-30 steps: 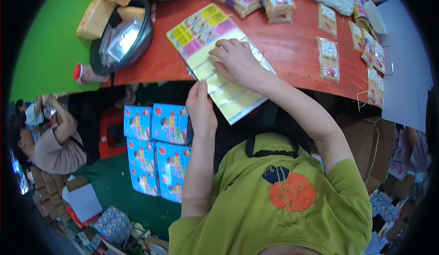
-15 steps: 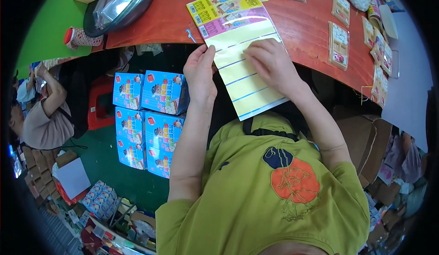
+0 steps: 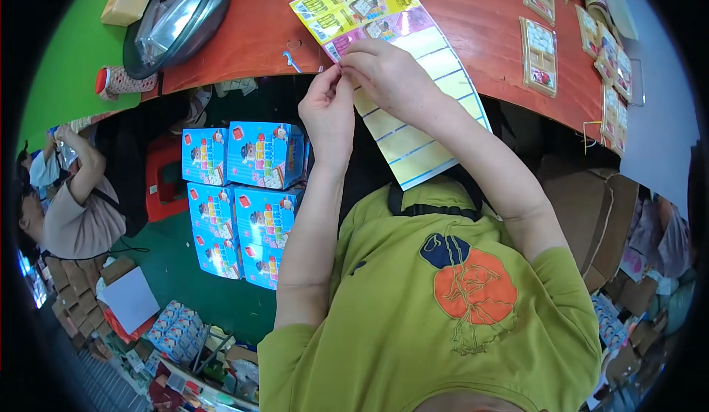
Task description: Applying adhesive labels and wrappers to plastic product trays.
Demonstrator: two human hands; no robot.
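Note:
A long sticker sheet (image 3: 421, 152) slants across the table edge above my lap. Its far end carries yellow and pink printed labels, and its near part is bare pale-yellow backing with blue lines. My left hand (image 3: 329, 113) pinches at the sheet's left edge, thumb and forefinger together. My right hand (image 3: 395, 83) reaches over the sheet, its fingers closed at the same edge beside the pink label. The fingertips of both hands meet there; exactly what lies between them is too small to see.
The red table (image 3: 251, 28) holds a dark basin (image 3: 188, 24) with clear packages, a red-capped roll (image 3: 124, 82), a small blue-white hook-shaped piece (image 3: 292, 62) and several clear-covered trays (image 3: 539, 57). Blue printed boxes (image 3: 260, 155) stand stacked lower left. Another person (image 3: 81, 212) sits far left.
My right hand has moved left from the bare backing to the sheet's left edge, meeting my left fingertips. The sheet's near end has swung slightly right.

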